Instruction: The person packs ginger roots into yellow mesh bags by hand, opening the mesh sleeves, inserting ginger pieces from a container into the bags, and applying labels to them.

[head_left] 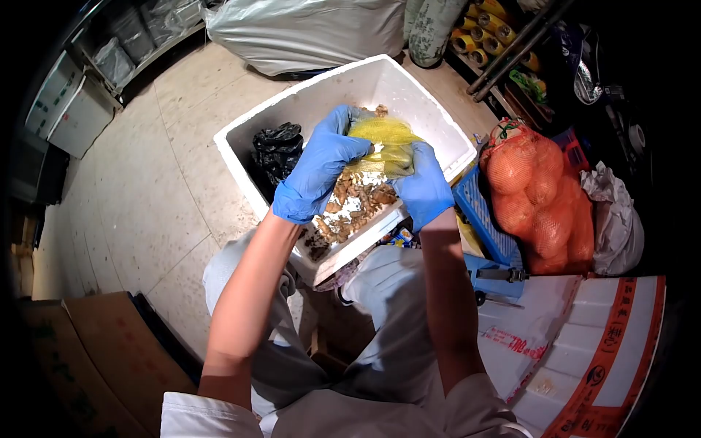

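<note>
Both my hands wear blue gloves and are over a white foam box (252, 120). Between them stretches a yellow mesh bag (381, 133), with something greyish showing through its lower part. My left hand (328, 157) has its fingers closed on the bag's left side. My right hand (422, 182) grips the bag's right side, its fingers partly hidden. Under the bag, brown knobbly pieces (354, 208) that look like ginger or shellfish lie scattered on the box floor; their kind is unclear. A crumpled black plastic bag (277, 150) sits inside the box at the left.
Right of the box stand a blue crate (485, 212) and a large orange mesh sack (537, 197) of round produce. A white carton with red print (526, 343) lies at lower right, a brown cardboard box (109, 358) at lower left. Silver sheeting (307, 33) covers something behind.
</note>
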